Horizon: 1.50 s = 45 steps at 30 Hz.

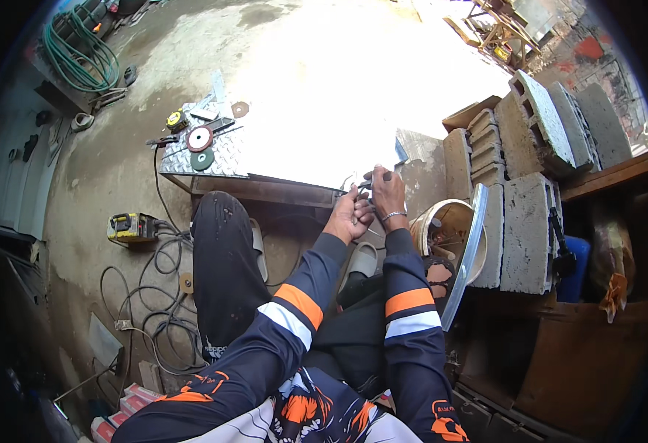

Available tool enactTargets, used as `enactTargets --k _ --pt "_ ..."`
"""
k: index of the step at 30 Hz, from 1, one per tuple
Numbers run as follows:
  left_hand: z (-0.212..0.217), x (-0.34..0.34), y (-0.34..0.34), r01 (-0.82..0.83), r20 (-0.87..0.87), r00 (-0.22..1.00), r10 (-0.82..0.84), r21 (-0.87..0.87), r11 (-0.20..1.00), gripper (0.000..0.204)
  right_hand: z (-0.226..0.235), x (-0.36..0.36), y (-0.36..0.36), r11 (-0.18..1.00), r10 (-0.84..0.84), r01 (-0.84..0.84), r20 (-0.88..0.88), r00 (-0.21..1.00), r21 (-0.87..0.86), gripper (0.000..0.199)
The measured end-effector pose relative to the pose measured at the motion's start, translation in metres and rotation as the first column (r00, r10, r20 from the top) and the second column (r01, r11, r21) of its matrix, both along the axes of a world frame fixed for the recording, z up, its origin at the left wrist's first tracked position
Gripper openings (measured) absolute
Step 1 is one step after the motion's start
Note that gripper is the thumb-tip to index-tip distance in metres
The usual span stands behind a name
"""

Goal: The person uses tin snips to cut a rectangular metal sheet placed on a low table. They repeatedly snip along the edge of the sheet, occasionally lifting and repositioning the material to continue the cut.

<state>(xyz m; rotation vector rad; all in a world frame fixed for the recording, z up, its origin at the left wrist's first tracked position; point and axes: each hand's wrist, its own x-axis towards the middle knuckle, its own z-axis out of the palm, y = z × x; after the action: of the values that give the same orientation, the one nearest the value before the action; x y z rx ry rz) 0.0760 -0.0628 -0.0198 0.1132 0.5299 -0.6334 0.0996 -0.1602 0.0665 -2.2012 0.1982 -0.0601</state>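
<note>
My left hand (pixel 351 215) is closed, its fingers curled at the near right corner of a low metal table (pixel 265 188). Close against it, my right hand (pixel 388 193) is also closed, with a bracelet at the wrist. Between the fingertips is a small dark thing that glare and the fingers hide too much to name. On the table's left end lie a red-and-white grinding disc (pixel 199 138), a dark green disc (pixel 202 159), a brown disc (pixel 240 109) and a yellow-and-black tape measure (pixel 177 120).
At my right stand a whitish bucket (pixel 421 223), a long shiny metal strip (pixel 465 258) leaning across it, and stacked concrete blocks (pixel 531 229). Left of my knee are a yellow-and-black box (pixel 132 227) and coiled dark cables (pixel 167 325). Green hose (pixel 80 63) hangs at the far left.
</note>
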Motion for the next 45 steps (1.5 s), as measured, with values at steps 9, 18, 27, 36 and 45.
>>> enactTargets --k 9,18,27,36,45 --pt "-0.012 0.006 -0.038 -0.269 -0.198 0.949 0.247 -0.089 0.959 0.041 -0.012 -0.014 -0.001 0.992 0.105 -0.101 0.059 0.993 -0.069 0.045" --pt "0.004 0.004 -0.030 -0.206 -0.205 0.957 0.204 0.013 0.979 0.039 -0.015 -0.028 0.008 0.993 0.094 -0.089 0.060 0.994 -0.075 0.043" --pt "-0.011 0.002 -0.006 -0.154 -0.068 0.985 0.156 0.038 0.987 0.036 -0.028 -0.046 0.048 0.993 0.001 -0.026 0.203 0.979 0.118 0.043" --pt "0.010 -0.016 0.045 0.190 0.092 0.959 -0.270 0.501 0.845 0.035 -0.046 -0.025 0.063 0.963 -0.176 0.101 0.303 0.937 0.248 0.049" --pt "-0.006 0.003 0.037 -0.762 0.687 0.486 -0.540 0.636 0.123 0.038 -0.034 -0.021 0.073 0.982 -0.169 0.121 0.376 0.911 0.147 0.054"
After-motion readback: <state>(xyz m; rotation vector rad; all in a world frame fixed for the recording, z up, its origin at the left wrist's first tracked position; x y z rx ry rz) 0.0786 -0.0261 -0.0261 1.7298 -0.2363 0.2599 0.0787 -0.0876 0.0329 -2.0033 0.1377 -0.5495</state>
